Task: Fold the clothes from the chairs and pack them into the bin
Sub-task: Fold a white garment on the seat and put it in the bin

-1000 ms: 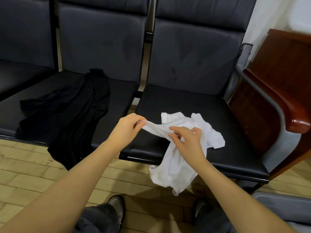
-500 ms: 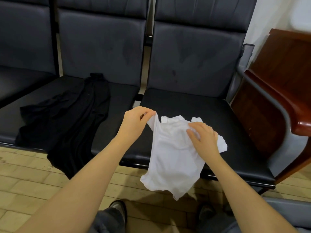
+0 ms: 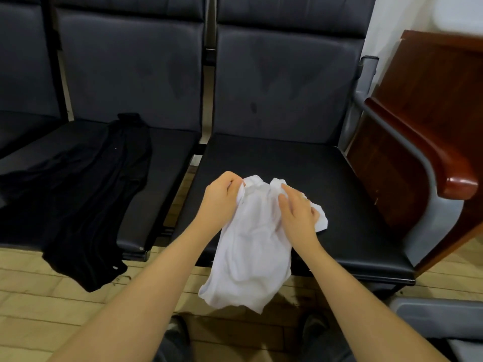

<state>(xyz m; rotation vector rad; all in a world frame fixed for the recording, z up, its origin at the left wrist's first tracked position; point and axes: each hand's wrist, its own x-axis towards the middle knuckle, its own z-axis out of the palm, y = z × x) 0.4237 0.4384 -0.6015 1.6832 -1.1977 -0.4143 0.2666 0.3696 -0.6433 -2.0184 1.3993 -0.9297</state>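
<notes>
A small white garment (image 3: 251,246) hangs over the front edge of the right black chair seat (image 3: 326,178), its lower part dangling toward the floor. My left hand (image 3: 219,199) pinches its upper left corner. My right hand (image 3: 298,212) grips the cloth near the upper right corner, fingers curled into it. A long black garment (image 3: 91,194) lies spread across the middle chair seat (image 3: 167,152) and droops over that seat's front edge. A grey bin (image 3: 439,322) shows partly at the lower right corner.
A dark red wooden desk (image 3: 423,131) with a rounded edge stands close on the right, beside the chair's grey metal armrest (image 3: 366,74). Pale wooden floor (image 3: 39,304) lies in front of the seats. My shoes show at the bottom edge.
Both hands moved along the white garment to its top corners and drew closer together. The cloth went from a stretched strip to hanging flat down the seat front.
</notes>
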